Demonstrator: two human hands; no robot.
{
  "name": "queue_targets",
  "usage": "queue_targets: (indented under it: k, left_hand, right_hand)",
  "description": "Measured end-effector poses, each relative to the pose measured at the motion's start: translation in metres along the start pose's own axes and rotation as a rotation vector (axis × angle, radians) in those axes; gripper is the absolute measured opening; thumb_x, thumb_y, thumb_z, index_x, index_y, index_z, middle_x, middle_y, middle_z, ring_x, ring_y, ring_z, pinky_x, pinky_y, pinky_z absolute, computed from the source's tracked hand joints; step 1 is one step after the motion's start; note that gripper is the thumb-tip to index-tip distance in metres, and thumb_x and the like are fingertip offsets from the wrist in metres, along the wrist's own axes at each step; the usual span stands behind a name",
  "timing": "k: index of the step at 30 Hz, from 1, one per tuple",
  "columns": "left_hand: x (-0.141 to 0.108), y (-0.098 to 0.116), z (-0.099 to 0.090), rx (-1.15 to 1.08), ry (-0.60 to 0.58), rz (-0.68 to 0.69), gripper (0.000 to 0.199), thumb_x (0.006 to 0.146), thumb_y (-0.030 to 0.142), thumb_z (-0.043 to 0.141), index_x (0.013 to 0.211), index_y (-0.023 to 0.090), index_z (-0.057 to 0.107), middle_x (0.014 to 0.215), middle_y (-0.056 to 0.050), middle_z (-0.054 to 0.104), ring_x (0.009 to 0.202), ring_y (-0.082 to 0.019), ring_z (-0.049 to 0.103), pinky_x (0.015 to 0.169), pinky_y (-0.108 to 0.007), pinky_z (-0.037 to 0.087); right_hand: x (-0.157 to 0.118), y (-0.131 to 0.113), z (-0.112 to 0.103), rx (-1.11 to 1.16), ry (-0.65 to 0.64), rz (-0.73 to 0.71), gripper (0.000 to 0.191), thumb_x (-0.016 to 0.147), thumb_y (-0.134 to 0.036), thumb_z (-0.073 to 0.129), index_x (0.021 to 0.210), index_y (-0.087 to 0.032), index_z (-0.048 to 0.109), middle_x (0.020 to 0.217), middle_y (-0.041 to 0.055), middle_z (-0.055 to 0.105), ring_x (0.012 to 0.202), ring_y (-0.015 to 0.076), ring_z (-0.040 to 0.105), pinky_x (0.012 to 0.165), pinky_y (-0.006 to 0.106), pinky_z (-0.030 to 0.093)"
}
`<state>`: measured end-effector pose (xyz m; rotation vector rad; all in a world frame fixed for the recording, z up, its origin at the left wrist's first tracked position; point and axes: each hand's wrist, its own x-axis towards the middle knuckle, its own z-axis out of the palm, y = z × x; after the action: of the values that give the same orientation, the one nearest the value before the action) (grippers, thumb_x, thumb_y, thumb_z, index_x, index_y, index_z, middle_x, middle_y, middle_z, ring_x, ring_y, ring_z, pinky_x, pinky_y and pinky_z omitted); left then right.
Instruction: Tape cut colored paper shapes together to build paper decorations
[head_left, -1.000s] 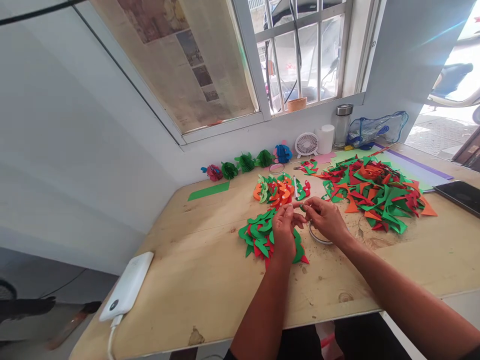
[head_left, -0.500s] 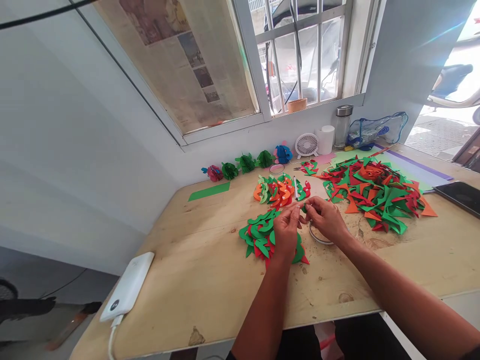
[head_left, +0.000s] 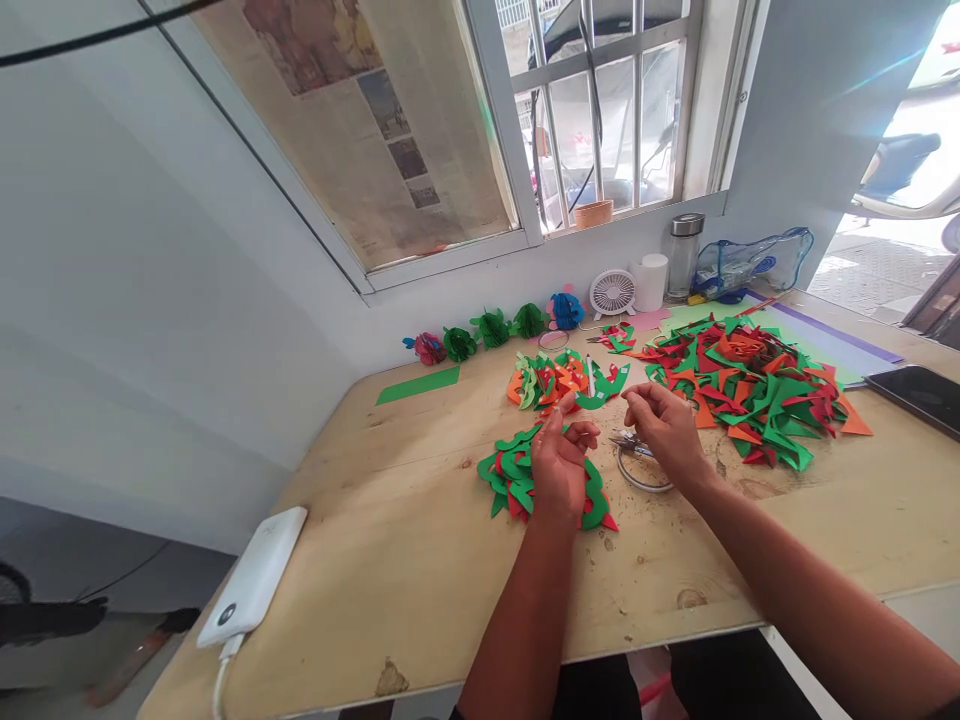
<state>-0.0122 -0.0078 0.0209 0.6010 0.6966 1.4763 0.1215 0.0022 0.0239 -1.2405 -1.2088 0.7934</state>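
My left hand (head_left: pixel 561 465) is over the right part of a pile of green and red cut pieces (head_left: pixel 510 470), its fingers apart and nothing seen in them. To its right, my right hand (head_left: pixel 664 425) has thumb and forefinger pinched together; whatever is between them is too small to name. A curved green piece (head_left: pixel 600 388) lies just beyond the hands, beside a white pen (head_left: pixel 590 375) and a heap of orange, red and green curved pieces (head_left: pixel 555 378). Small metal pliers or scissors (head_left: pixel 631 443) and a metal ring (head_left: pixel 645 485) are under my right hand.
A large heap of paper scraps (head_left: pixel 757 385) covers the right side, near a phone (head_left: pixel 915 398). Along the wall are paper figures (head_left: pixel 493 328), a small fan (head_left: pixel 613 293) and a glass bottle (head_left: pixel 684 258). A white power bank (head_left: pixel 255 575) lies at the left edge.
My hands have moved apart and the left fingers have opened. The curved green piece now shows beyond them, and the metal tool on the ring has come into sight.
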Motion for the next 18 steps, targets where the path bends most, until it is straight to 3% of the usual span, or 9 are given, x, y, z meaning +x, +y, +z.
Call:
queue_targets:
  k: [6, 12, 18]
  left_hand:
    - [0.0005, 0.0001, -0.0004, -0.001, 0.003, -0.048, 0.034, 0.077, 0.038, 0.054, 0.101, 0.016, 0.067, 0.114, -0.012, 0.062, 0.065, -0.011, 0.058, 0.059, -0.026, 0.042]
    - [0.0018, 0.0005, -0.0023, -0.068, -0.023, -0.164, 0.032, 0.078, 0.038, 0.053, 0.095, 0.016, 0.070, 0.116, -0.011, 0.062, 0.064, -0.010, 0.056, 0.058, -0.025, 0.042]
    - [0.0024, 0.0016, -0.0029, -0.134, -0.015, -0.225, 0.029, 0.079, 0.035, 0.053, 0.092, 0.016, 0.071, 0.115, -0.011, 0.062, 0.064, -0.010, 0.055, 0.056, -0.023, 0.041]
  right_hand:
    - [-0.0002, -0.0051, 0.0009, 0.167, -0.104, 0.111, 0.030, 0.074, -0.047, 0.058, 0.075, -0.018, 0.056, 0.066, 0.0019, 0.061, 0.047, 0.0079, 0.042, 0.043, 0.022, 0.035]
    - [-0.0002, -0.0061, -0.0004, 0.329, -0.132, 0.071, 0.023, 0.073, -0.035, 0.059, 0.090, -0.020, 0.054, 0.068, -0.0027, 0.057, 0.050, 0.0075, 0.041, 0.043, 0.021, 0.030]
    - [-0.0009, -0.0057, -0.0012, 0.352, -0.167, 0.061, 0.025, 0.069, -0.029, 0.060, 0.093, -0.020, 0.055, 0.062, -0.0056, 0.050, 0.048, 0.0075, 0.037, 0.043, 0.022, 0.028]
